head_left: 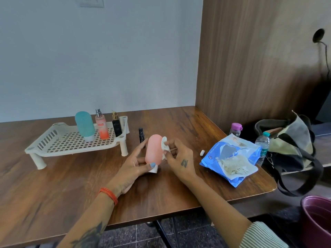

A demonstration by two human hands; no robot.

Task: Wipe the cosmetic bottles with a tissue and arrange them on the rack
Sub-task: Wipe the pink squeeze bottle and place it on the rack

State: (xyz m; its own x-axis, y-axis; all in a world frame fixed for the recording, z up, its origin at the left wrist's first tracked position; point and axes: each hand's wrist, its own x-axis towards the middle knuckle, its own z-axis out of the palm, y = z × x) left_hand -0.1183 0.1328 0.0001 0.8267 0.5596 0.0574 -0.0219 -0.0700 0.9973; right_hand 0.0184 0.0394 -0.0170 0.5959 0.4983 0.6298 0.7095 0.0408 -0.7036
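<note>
My left hand (133, 164) grips a pink rounded bottle (153, 149) near its white cap, cap end toward me, just above the table. My right hand (180, 159) pinches a small white tissue (165, 144) against the bottle's right side. On the cream perforated rack (59, 142) at the left stand a teal rounded bottle (85, 125), an orange-pink spray bottle (101, 125) and a small black perfume bottle (116, 126). A slim black tube (141, 135) stands on the table between the rack and my hands.
A blue tissue packet (231, 156) lies open at the right, with a small white cap (202, 152) beside it. Behind it are a purple-lidded jar (236, 128), a water bottle (263, 145) and a bag (290, 145). A maroon bucket (315, 219) sits below the table's right corner.
</note>
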